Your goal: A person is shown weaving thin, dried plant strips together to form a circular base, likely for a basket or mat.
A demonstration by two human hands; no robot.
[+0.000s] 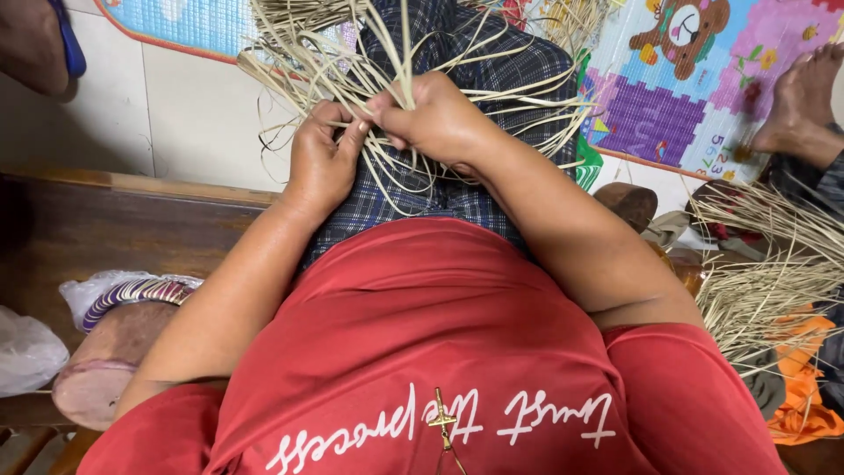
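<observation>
The pale straw strands (pixel 413 88) fan out over the person's lap, on the plaid skirt (pixel 492 79). The left hand (pixel 321 163) and right hand (pixel 435 119) meet at the middle of the bundle, both closed, fingers pinching strands. The fingertips are hidden among the strands, and the bundle's top is cut off by the frame.

Dark wooden bench (pixel 114 224), with white plastic bag (pixel 26 352) and striped woven ring (pixel 132 295) on it.
</observation>
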